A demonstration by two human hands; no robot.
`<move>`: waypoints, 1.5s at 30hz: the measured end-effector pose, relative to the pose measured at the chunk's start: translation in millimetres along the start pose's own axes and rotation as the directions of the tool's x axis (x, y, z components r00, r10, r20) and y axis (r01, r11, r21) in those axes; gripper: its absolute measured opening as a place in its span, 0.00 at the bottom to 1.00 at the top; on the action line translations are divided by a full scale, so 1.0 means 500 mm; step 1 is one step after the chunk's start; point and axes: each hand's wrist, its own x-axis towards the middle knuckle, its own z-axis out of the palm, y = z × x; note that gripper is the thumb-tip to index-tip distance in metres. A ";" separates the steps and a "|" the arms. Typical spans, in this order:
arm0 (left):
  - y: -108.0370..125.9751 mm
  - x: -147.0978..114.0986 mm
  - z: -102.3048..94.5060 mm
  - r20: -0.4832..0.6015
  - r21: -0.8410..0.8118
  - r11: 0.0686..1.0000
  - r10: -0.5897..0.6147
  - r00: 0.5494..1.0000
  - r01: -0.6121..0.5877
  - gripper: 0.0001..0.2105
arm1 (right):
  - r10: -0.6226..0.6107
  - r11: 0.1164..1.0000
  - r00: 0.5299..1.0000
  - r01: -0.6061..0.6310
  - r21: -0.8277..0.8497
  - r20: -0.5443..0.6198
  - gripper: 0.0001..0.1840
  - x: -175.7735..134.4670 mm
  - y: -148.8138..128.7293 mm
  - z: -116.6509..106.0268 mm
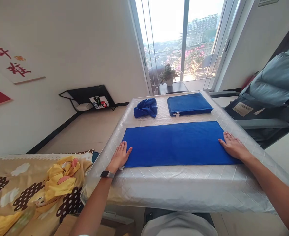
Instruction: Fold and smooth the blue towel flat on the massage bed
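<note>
A blue towel [174,144] lies spread flat across the near part of the covered table, its long side running left to right. My left hand [120,155] rests flat on its left end, fingers stretched out, with a small white tag by the wrist. On the towel's right end lies my right hand [234,146], palm down and fingers extended. Behind the spread towel, a stack of folded blue towels [190,104] sits to the right. To the left of that stack is a crumpled blue towel [145,108].
A pale, shiny quilted cover [183,186] drapes over the table. Beyond it stands a chair [173,88] with a potted plant [169,75] by the glass door. A grey recliner [269,85] is at the right. At left is a patterned bedspread [19,183] with yellow clothing [61,180].
</note>
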 end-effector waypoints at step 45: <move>0.054 0.277 -0.002 -0.109 -0.057 0.992 -0.122 0.987 0.116 0.44 | -0.031 0.999 0.998 0.031 -0.010 -0.058 0.41 0.210 -0.029 0.014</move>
